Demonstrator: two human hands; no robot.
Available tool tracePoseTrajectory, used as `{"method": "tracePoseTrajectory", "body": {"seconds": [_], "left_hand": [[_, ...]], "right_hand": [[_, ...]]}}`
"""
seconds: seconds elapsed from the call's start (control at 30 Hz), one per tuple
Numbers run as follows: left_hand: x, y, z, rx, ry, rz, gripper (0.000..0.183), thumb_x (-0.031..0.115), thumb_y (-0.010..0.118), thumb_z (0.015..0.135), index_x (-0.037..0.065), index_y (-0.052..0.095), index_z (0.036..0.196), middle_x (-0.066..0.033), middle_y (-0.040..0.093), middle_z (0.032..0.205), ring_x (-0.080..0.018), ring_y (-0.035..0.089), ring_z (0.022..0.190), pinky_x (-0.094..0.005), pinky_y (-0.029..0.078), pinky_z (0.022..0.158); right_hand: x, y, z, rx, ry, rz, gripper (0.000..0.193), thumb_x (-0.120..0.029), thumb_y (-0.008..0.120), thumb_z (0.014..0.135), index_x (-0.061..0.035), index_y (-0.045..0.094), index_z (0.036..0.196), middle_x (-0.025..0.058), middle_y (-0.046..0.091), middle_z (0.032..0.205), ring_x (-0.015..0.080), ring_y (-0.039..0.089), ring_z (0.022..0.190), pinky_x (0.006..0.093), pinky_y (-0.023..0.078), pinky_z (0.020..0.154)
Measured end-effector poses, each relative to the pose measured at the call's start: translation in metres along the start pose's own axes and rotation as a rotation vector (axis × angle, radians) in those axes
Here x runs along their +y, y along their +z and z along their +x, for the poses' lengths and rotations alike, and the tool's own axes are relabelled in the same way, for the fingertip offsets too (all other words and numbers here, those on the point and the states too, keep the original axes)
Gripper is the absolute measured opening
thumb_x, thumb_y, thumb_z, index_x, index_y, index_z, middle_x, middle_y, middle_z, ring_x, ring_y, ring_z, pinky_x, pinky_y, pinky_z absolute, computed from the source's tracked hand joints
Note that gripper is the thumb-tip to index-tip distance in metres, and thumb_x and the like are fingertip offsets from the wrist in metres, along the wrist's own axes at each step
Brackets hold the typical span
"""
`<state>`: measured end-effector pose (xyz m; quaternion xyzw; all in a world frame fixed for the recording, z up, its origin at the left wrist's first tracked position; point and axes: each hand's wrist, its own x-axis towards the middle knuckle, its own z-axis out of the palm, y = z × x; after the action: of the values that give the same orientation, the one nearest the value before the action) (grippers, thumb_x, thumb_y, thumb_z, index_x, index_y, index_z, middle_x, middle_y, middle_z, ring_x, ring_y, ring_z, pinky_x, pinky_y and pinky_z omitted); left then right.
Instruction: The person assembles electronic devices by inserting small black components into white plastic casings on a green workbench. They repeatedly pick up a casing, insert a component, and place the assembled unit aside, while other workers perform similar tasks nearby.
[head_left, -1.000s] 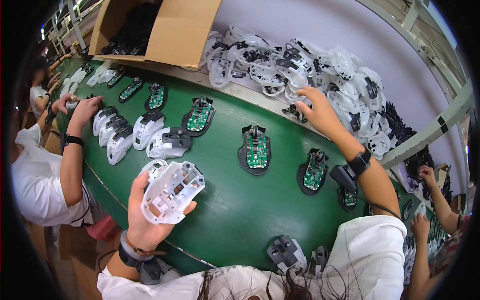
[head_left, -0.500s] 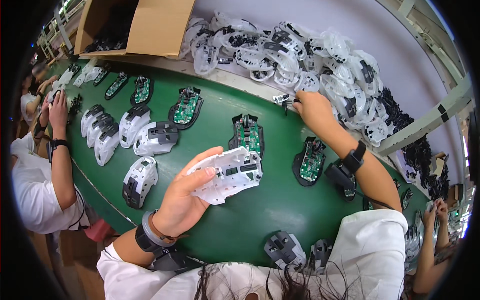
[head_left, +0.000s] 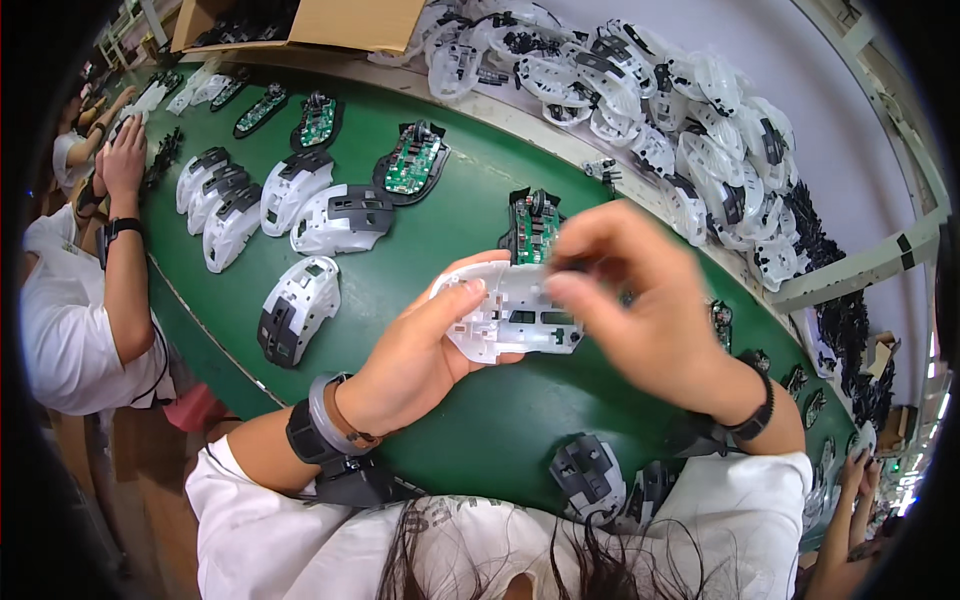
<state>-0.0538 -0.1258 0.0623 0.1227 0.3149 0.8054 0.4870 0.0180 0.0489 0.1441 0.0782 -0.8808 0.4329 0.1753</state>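
Observation:
My left hand (head_left: 415,345) holds a white plastic computer-mouse shell (head_left: 492,325), its hollow inside turned up and the thumb pressed on its left end. Over the shell's right end is my right hand (head_left: 650,310), blurred by motion. Its thumb and fingers are bent together around a small black part, too smeared to make out in detail. Just beyond the shell lies a black mouse base with a green circuit board (head_left: 537,225), partly covered by the right hand. Another base (head_left: 412,165) rests farther left.
Grey-and-white mouse shells (head_left: 345,218) lie left, and more (head_left: 588,478) sit near my body. A heap of translucent-bagged shells (head_left: 700,130) fills the back ledge, near small loose parts (head_left: 602,170). A cardboard box (head_left: 355,22) stands far left. Co-workers sit on both sides.
My right hand has come back from the small parts at the ledge to the shell. The left hand has turned the shell more level. The whole view has shifted somewhat.

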Motion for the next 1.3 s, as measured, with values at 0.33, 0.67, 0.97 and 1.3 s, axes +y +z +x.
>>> {"method": "tracePoseTrajectory", "body": {"seconds": [0.33, 0.67, 0.97, 1.3], "left_hand": [[0.007, 0.001, -0.003, 0.055, 0.159, 0.047, 0.044, 0.026, 0.042, 0.097, 0.007, 0.033, 0.136, -0.0115, 0.051, 0.124, -0.0217, 0.054, 0.111, -0.0391, 0.045, 0.096], [0.010, 0.006, -0.014, 0.172, 0.242, 0.464, 0.054, -0.003, 0.056, 0.080, 0.005, 0.041, 0.130, -0.0045, 0.055, 0.109, -0.0081, 0.054, 0.094, -0.0226, 0.047, 0.079], [0.011, 0.002, -0.015, 0.140, 0.242, 0.496, 0.051, -0.003, 0.054, 0.078, 0.004, 0.043, 0.127, -0.0034, 0.057, 0.107, -0.0076, 0.054, 0.094, -0.0235, 0.047, 0.078], [0.016, 0.003, -0.022, 0.185, 0.261, 0.544, 0.043, -0.007, 0.053, 0.077, 0.002, 0.049, 0.120, -0.0050, 0.060, 0.101, -0.0086, 0.059, 0.085, -0.0229, 0.052, 0.071]], "right_hand": [[0.020, 0.025, -0.009, 0.011, -0.282, -0.250, 0.019, 0.000, 0.072, 0.069, -0.0062, 0.063, 0.085, 0.0038, 0.061, 0.072, 0.0218, 0.059, 0.072, 0.0328, 0.045, 0.066], [0.010, 0.040, -0.009, 0.037, -0.416, -0.570, 0.020, -0.003, 0.070, 0.067, -0.0054, 0.061, 0.084, 0.0005, 0.054, 0.068, 0.0175, 0.049, 0.064, 0.0324, 0.035, 0.056], [0.012, 0.037, -0.011, -0.030, -0.419, -0.529, 0.024, -0.001, 0.063, 0.062, -0.0042, 0.058, 0.086, 0.0049, 0.055, 0.072, 0.0188, 0.048, 0.060, 0.0338, 0.037, 0.054], [0.002, 0.051, -0.018, -0.069, -0.310, -0.666, 0.019, -0.003, 0.065, 0.070, -0.0072, 0.059, 0.088, 0.0013, 0.050, 0.059, 0.0152, 0.047, 0.045, 0.0290, 0.035, 0.045]]}}
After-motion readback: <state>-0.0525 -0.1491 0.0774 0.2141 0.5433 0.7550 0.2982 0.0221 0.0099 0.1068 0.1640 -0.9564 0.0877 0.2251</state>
